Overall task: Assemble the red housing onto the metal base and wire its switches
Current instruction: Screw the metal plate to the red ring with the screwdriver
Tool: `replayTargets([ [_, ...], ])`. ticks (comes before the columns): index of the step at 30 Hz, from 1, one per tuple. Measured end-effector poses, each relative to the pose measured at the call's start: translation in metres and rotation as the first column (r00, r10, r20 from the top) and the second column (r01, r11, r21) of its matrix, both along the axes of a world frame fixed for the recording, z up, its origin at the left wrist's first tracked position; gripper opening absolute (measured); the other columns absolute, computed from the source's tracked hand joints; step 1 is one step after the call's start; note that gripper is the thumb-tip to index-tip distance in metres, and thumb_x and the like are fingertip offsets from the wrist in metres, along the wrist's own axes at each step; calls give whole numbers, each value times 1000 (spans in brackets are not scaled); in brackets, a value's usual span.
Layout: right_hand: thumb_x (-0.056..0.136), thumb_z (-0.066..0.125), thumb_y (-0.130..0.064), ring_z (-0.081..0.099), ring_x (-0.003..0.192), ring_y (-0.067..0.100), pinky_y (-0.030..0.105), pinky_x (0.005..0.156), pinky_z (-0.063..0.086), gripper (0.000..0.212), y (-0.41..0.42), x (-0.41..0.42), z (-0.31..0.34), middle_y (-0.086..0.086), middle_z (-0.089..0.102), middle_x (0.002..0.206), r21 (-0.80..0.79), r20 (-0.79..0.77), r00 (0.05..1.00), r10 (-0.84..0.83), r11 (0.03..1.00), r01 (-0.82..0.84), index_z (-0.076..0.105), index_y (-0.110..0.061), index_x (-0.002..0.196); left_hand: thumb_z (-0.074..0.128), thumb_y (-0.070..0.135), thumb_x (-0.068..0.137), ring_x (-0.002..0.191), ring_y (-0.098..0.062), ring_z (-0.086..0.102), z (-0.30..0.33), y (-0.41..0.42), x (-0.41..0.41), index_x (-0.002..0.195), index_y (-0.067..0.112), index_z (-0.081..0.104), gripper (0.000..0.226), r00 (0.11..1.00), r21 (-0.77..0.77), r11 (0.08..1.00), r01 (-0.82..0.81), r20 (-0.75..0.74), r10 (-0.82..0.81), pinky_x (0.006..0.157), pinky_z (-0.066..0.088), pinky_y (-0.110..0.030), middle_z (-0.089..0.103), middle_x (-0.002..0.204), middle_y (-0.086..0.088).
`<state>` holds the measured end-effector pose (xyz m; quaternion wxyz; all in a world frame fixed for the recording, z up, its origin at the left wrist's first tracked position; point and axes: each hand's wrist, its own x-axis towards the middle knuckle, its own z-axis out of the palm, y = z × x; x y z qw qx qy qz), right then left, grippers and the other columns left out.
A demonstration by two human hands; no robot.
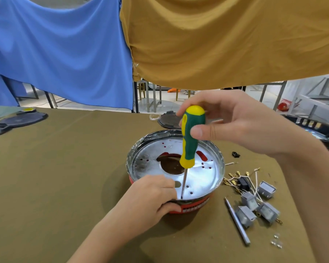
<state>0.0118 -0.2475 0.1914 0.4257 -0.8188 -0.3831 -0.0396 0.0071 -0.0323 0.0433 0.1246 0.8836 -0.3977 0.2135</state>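
A round shiny metal base (203,179) sits on top of the red housing (193,207) in the middle of the table. My left hand (152,196) grips the near rim of both, thumb on the red wall. My right hand (241,122) holds the green and yellow screwdriver (190,137) upright by its handle; its tip stands in a hole near the front edge of the base. Several grey switches (254,205) with white wires and brass terminals (235,179) lie to the right of the housing.
A thin grey metal tool (237,223) lies by the switches, with small clear pieces (276,241) near the table's right edge. Black round covers (21,120) sit at the far left and behind the housing (169,120). Blue and mustard cloths hang across the back.
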Motion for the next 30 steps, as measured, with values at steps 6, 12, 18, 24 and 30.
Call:
replayTargets([
  [6,73,76,-16,65,78,14,45,73,58,27,-3,-8,5,-2,66,84,-41,-17,999,39,998,-39,62,-12,97,48,42,90,63,-8,43,3,-2,-5,62,22,61,37,983,89,996,-24,185,7,53,41,-25,51,65,13],
  [12,69,82,-25,62,70,20,51,65,53,34,-3,-14,8,2,64,80,-89,53,999,12,996,-8,57,-11,87,49,36,91,62,-13,48,5,-3,-7,62,20,61,36,979,95,995,-1,204,-18,52,45,-26,53,65,10],
  [18,79,74,-29,65,84,22,41,77,55,29,2,-11,5,-3,65,90,-94,58,998,-1,996,6,67,-16,105,70,32,85,60,-13,48,6,-4,-8,61,19,62,29,984,74,997,13,174,-26,50,46,-26,53,64,9],
  [24,81,74,-25,66,83,18,35,79,55,27,4,-8,3,0,68,90,-74,65,997,-41,996,46,69,-12,104,76,29,82,61,-13,47,6,-3,-6,65,18,66,23,994,31,999,35,100,-38,53,46,-25,55,66,9],
  [30,70,70,-49,61,74,32,46,69,49,41,12,-8,1,11,65,82,-89,181,980,-89,990,106,63,-15,92,53,34,93,65,-15,49,4,-1,-2,70,16,67,33,999,15,999,45,17,-45,58,49,-32,57,71,9],
])
